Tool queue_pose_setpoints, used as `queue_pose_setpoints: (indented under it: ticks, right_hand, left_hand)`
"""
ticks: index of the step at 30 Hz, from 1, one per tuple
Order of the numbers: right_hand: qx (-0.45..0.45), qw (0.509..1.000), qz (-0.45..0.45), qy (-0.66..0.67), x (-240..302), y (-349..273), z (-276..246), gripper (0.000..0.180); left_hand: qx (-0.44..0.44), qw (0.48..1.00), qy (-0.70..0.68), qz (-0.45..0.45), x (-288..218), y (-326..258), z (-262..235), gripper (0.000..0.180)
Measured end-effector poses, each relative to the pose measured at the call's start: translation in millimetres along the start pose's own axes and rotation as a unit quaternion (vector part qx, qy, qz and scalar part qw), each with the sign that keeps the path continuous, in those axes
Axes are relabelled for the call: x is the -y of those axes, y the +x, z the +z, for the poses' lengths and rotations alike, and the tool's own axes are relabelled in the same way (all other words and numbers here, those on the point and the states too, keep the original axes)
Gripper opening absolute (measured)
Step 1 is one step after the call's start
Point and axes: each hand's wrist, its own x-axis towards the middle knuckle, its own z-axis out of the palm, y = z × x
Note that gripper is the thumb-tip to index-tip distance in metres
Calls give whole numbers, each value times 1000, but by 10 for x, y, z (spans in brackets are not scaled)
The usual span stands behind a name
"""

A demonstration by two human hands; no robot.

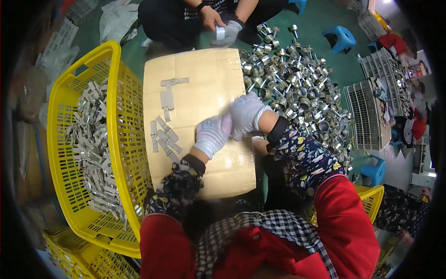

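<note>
My left hand (212, 134) and my right hand (247, 115), both in white striped gloves, meet over a cardboard-covered surface (204, 179). The fingers of each are curled closed against the other hand. Whatever they grip is hidden between them. Left of my hands, several flat grey handle-like pieces (168, 132) lie loose on the cardboard. Farther up, more such grey pieces (167, 98) lie end to end in a bent line. To the right, a heap of shiny metal cup-shaped parts with stems (302, 88) spreads over the floor.
A tall yellow basket (114, 93) full of grey pieces stands against the cardboard's left side. Across from me sits a co-worker, one gloved hand (226, 33) showing. Blue stools (341, 38) and grey crates (364, 111) stand right; another yellow basket (371, 200) is beside my right arm.
</note>
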Motion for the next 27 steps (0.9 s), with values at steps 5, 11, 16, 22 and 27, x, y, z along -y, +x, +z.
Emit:
queue_pose_setpoints:
  ticks: [5,11,16,22,27]
  right_hand:
    - [-301,946,91,-82,8,82,192,64]
    - [-26,997,41,68,-292,201,-291,42]
    - [-18,999,20,25,-228,375,-263,42]
    - [-146,986,75,-4,-305,434,-377,50]
    - [-54,995,60,49,-491,413,-432,54]
  left_hand:
    - [25,993,-108,-33,249,400,-145,50]
    - [74,973,-187,-112,188,483,-278,37]
    - [17,999,39,-11,397,578,-193,34]
    - [58,983,-99,-145,327,912,-562,61]
    - [24,999,20,10,203,798,-453,44]
